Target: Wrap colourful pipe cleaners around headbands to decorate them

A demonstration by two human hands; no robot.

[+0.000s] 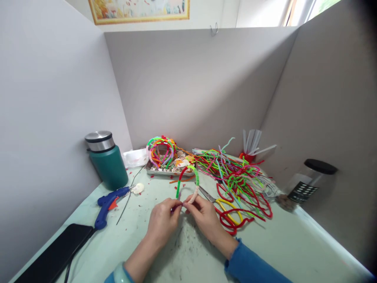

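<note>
Fuzzy green, red and pink pipe cleaner arch [188, 181] stands upright above the worktop [294, 243], its curve topping out away from the person, both ends pointing down. Left hand [163, 221] and right hand [205, 215] pinch the pink end, fingertips closed on it. Scissors [224, 203] lie just right; glue gun [110, 202] well left. Bare worktop nearest the person.

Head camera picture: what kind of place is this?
Probably a craft desk in a walled cubicle. Both hands, left hand and right hand, hold a hoop wrapped in pipe cleaners; a pipe cleaner pile, glue gun and scissors lie nearby.
</note>
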